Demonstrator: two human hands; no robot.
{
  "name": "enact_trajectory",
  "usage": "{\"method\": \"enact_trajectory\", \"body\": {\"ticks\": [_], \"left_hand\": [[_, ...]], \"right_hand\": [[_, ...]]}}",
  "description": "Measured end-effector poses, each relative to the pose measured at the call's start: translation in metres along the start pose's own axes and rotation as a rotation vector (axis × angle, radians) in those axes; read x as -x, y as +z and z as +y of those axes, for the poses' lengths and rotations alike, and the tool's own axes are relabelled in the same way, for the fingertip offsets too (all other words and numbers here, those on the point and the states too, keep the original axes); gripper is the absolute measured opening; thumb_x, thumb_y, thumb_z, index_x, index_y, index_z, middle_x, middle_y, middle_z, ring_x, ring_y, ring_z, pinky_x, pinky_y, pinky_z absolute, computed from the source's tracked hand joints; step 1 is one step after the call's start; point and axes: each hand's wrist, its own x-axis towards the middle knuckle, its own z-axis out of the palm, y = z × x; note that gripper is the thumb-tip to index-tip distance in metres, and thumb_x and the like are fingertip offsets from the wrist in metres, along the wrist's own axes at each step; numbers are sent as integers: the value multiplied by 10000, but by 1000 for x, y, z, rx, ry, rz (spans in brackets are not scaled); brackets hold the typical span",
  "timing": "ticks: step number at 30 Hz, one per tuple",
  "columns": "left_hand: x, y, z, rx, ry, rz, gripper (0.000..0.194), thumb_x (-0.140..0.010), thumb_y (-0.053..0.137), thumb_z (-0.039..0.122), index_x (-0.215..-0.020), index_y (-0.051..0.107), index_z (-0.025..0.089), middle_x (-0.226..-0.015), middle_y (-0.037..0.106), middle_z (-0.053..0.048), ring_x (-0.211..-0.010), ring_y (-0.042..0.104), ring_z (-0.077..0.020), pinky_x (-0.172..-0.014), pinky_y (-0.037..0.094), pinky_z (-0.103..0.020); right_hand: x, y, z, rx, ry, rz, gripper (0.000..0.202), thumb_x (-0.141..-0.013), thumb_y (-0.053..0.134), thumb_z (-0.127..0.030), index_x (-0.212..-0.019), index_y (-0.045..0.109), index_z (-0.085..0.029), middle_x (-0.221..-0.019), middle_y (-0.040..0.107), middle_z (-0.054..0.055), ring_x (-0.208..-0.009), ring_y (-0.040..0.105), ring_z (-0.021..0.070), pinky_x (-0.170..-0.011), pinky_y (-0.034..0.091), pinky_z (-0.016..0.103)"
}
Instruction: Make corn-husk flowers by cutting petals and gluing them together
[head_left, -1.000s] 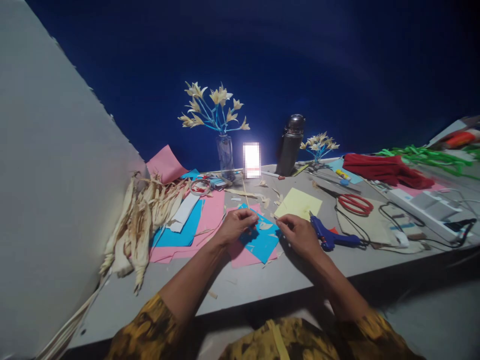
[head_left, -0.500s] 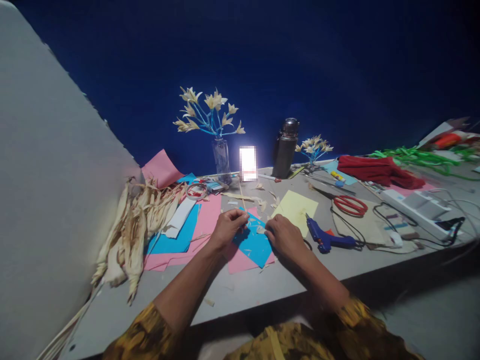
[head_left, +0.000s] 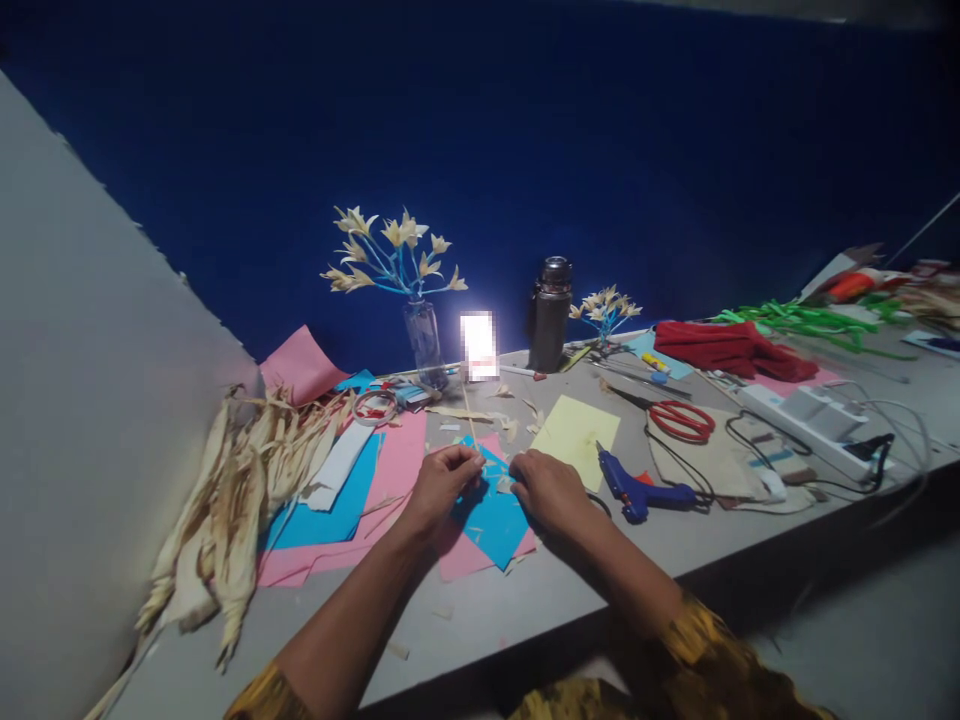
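Observation:
My left hand point(head_left: 444, 490) is closed in a pinch, and a thin pale stick point(head_left: 470, 418) rises from its fingertips. A blue paper sheet point(head_left: 496, 530) with small pale scraps on it lies under both hands, on top of pink paper point(head_left: 457, 562). My right hand point(head_left: 550, 488) rests at the right side of the blue sheet with its fingers curled together. Whatever its fingertips hold, perhaps a pale scrap, is too small to make out. Just right of that hand lies a blue glue gun point(head_left: 636, 487), with a yellow paper sheet point(head_left: 577, 432) behind.
Dried corn husks point(head_left: 244, 510) are heaped at the left. Husk flowers stand in a glass vase point(head_left: 424, 345) by the wall, near a bright blurred lamp point(head_left: 480, 345) and a dark flask point(head_left: 551, 318). Red-handled scissors point(head_left: 681, 421) and a white power strip point(head_left: 814, 430) lie right.
The camera view has shifted, so the table's things appear further left and lower. Both hands keep nearly the same place over the blue sheet, with the left still pinching.

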Motion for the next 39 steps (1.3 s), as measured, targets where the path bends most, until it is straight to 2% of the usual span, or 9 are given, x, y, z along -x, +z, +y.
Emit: {"method": "enact_trajectory", "body": {"ticks": [9,12,16,18,20,24,27,34,39], "left_hand": [[-1,-1,2,-7,23,26,290,-664,841,382,-689,669,151,-556,558,8,-515,498,-85,-490,384,-196],[2,3,4,43,12,47,282,-653,851,354,-686,668,143,-561,558,11,-514,502,-77,-488,375,-182],[7,7,7,185,-17,87,281,-645,863,325,-708,657,145,-565,552,24,-497,511,-77,-480,388,-185],[7,8,10,253,-50,66,293,-649,864,331,-728,651,146,-574,565,22,-476,511,-80,-463,396,-193],[7,7,14,288,-81,34,305,-653,864,344,-747,660,137,-610,607,0,-475,528,-85,-458,415,-200],[3,4,17,374,-68,99,306,-640,875,321,-762,683,117,-766,698,-67,-605,629,-113,-515,480,-196],[0,2,15,398,-42,170,293,-625,881,294,-745,678,120,-766,699,-67,-650,652,-128,-509,481,-187],[1,1,10,405,-68,151,335,-601,893,325,-745,666,124,-609,631,-15,-492,558,-81,-469,439,-173],[0,0,9,433,-75,151,343,-598,897,327,-748,665,124,-623,633,-17,-514,565,-79,-477,434,-164]], "right_hand": [[-2,-3,5,-106,1,-56,112,-904,574,-240,-945,674,-210,-959,690,62,-849,626,201,-649,299,287],[-4,-2,8,-231,8,-16,103,-878,578,-238,-871,672,-195,-916,680,60,-823,602,195,-652,312,282],[-13,-9,8,-836,71,91,129,-799,641,-301,-758,636,-179,-724,635,13,-665,545,151,-622,360,264],[-22,-16,1,-1175,124,79,202,-740,692,-369,-746,630,-176,-631,585,-18,-574,492,129,-561,354,252],[-31,-21,-9,-1349,156,80,253,-680,733,-403,-734,643,-172,-581,559,-36,-526,451,114,-519,332,244],[-47,-14,-30,-1348,178,252,216,-613,761,-351,-653,671,-159,-551,565,-31,-541,456,115,-532,351,248],[-53,-2,-38,-1357,192,322,199,-629,752,-339,-657,674,-158,-588,577,-24,-574,465,116,-539,364,242],[-56,20,-40,-1509,184,267,308,-663,755,-451,-708,625,-176,-529,465,-65,-470,362,80,-439,308,216],[-58,27,-39,-1555,184,208,309,-675,762,-440,-722,632,-165,-513,503,-53,-439,402,74,-420,303,200]]}}
